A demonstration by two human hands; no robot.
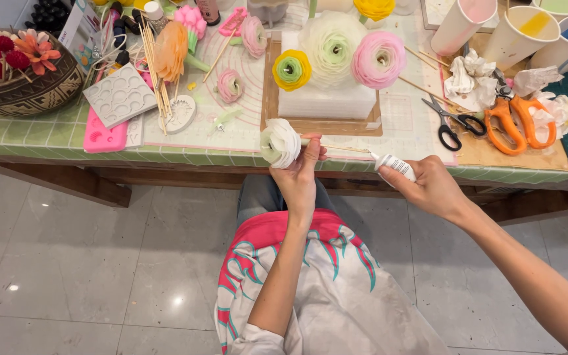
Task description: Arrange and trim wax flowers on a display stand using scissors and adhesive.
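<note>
Flower point(280, 142), white with a pale green centre, sits on a thin stick at the table point(47, 135) edge, just in front of the foam block point(327, 102). Left hand point(299, 176) is closed around the stick right behind the flower head; the fingers wrap it, so that part of the stick is hidden. Right hand point(432, 187) is closed around a small white tube point(394, 164), and its nozzle touches the stick's free end, to the right of the block's front edge. How the palm grips the tube cannot be seen.

On the block stand three bigger flowers: yellow, white and pink. Right of the block lie black scissors point(453, 123) and orange scissors point(517, 121). Left of it are a pink mould point(104, 137) and a bundle of sticks point(154, 69). Cups at the top right are cut off by the frame.
</note>
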